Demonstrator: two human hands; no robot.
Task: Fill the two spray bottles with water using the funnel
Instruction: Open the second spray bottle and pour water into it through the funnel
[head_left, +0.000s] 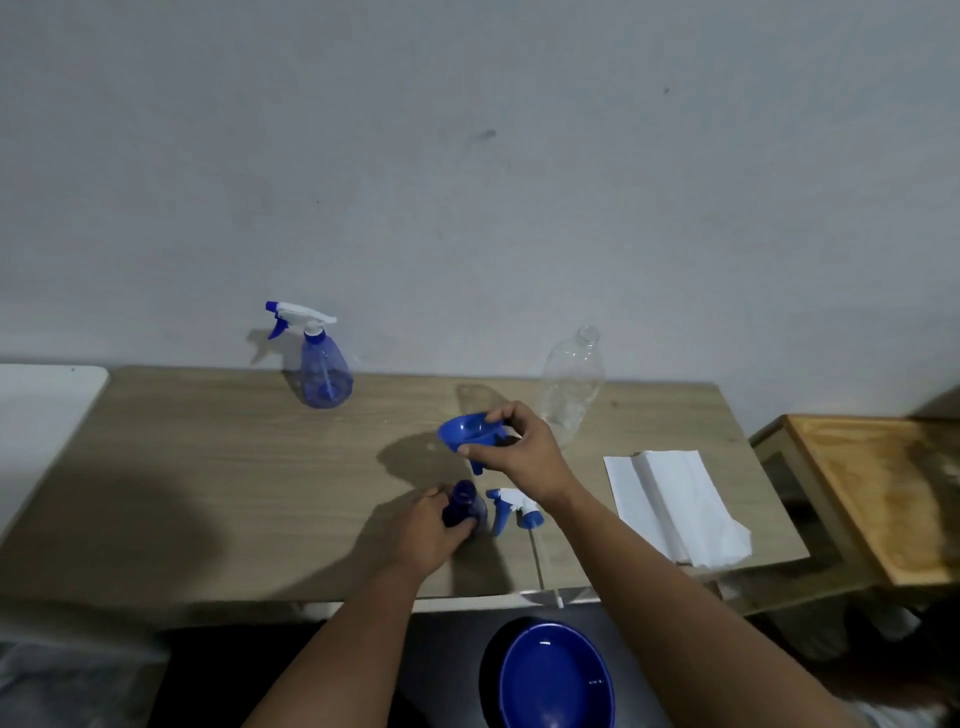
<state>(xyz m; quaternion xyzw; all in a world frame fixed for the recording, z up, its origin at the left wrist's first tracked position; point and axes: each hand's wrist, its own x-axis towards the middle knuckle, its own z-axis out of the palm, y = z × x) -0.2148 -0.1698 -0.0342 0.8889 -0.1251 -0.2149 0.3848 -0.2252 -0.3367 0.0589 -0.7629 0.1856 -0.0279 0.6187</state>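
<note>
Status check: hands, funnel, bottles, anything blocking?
Left hand grips open spray bottle. Right hand holds funnel above it, not yet seated. Sprayer head lies beside bottle. Second spray bottle capped at back; nothing blocking.

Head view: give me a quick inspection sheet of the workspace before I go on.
Surface: wooden table, shadowed on the left.
Job's things: capped spray bottle upright at the back; open bottle near the front edge, its sprayer head lying beside it; funnel held above it.
Clutter: clear bottle, paper towel.
Hands: left hand grips the open bottle; right hand holds the funnel.
Cables: nothing seen.
Surroundings: grey wall, blue basin below, wooden tray at right.
</note>
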